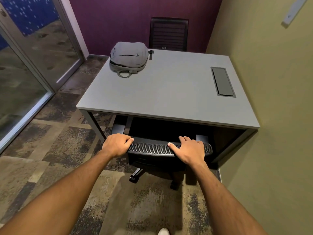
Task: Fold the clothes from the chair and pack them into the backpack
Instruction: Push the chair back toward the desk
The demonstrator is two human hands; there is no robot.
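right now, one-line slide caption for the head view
Both hands, left hand and right hand, grip the mesh chair; grey backpack on desk.

Near chair (pixel 162 148) seat hidden under desk (pixel 169 92); only backrest top, some casters show. Far chair (pixel 168 33) lower half behind desk. White shoe (pixel 163 232) cut by bottom edge.

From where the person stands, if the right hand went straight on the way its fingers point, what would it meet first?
The right hand grips the chair back, fingers pointing under the desk. Straight ahead lies dark space below the desk; depth there is unclear.
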